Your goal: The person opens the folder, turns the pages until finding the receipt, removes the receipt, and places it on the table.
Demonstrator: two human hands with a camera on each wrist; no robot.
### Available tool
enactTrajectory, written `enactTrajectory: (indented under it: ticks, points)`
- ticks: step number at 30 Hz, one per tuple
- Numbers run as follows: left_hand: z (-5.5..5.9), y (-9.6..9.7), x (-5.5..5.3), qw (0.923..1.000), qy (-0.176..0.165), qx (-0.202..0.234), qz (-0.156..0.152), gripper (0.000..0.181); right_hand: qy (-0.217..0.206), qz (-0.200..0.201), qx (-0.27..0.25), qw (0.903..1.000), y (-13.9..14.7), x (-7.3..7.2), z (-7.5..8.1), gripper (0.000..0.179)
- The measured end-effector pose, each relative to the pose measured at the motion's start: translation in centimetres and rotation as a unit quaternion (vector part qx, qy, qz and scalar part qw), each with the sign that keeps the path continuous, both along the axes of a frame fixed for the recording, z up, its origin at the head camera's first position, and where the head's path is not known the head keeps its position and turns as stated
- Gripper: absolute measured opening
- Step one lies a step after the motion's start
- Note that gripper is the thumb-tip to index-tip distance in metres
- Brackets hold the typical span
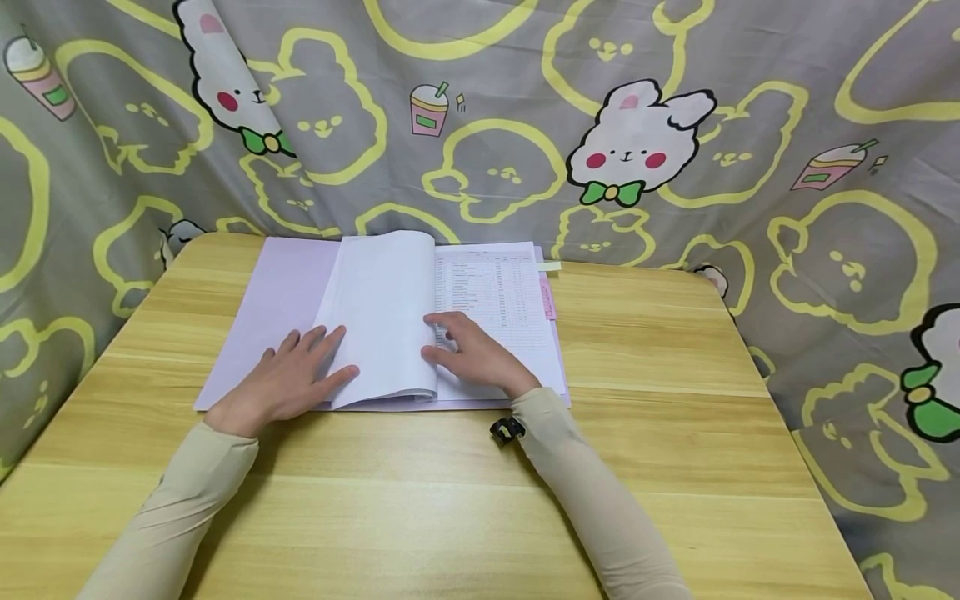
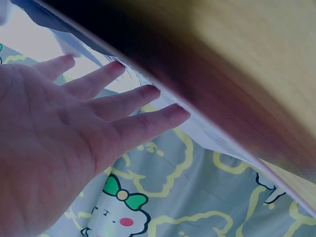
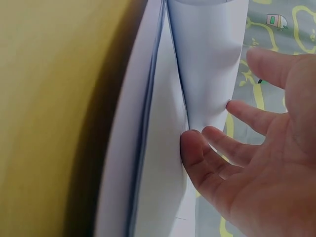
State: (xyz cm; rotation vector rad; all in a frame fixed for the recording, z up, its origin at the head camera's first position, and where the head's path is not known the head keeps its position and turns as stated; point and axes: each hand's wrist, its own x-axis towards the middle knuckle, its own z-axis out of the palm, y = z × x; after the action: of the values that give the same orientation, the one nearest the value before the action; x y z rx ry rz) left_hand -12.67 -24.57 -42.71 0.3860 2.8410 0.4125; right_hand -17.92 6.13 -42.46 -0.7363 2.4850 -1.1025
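Note:
A lilac folder (image 1: 288, 275) of bound sheets lies opened out on the table. White pages (image 1: 386, 308) are turned over toward its left side, their right edge bulging in a rounded fold. My left hand (image 1: 288, 379) rests at the lower left of these pages, fingers spread; the left wrist view shows them straight along the paper. With fingers slightly bent and apart, my right hand (image 1: 480, 354) has its fingertips right at the rounded fold. In the right wrist view the fingertips (image 3: 191, 143) touch the white sheets (image 3: 205, 59). A printed table sheet (image 1: 491, 287) shows on the right side, partly hidden by the right hand.
Pale yellow and pink index tabs (image 1: 549, 298) stick out from the folder's right edge. The wooden table (image 1: 652, 350) reaches a patterned grey curtain (image 1: 495, 100) behind and at both sides. A small black device (image 1: 507, 430) is on the right wrist.

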Motion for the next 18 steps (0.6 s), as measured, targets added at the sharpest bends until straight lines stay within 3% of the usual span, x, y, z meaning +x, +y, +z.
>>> enactTrajectory:
  ticks: [11,18]
  points:
    - [-0.08,0.12,-0.14,0.9999,-0.001,-0.011,0.006,0.093,0.046,0.017,0.070,0.9964,-0.66,0.36,0.21,0.056]
    - [-0.13,0.04,-0.18,0.9999,0.005,-0.016,-0.004,0.096,0.044,0.020,0.071,0.9963,-0.64,0.57,0.39,0.052]
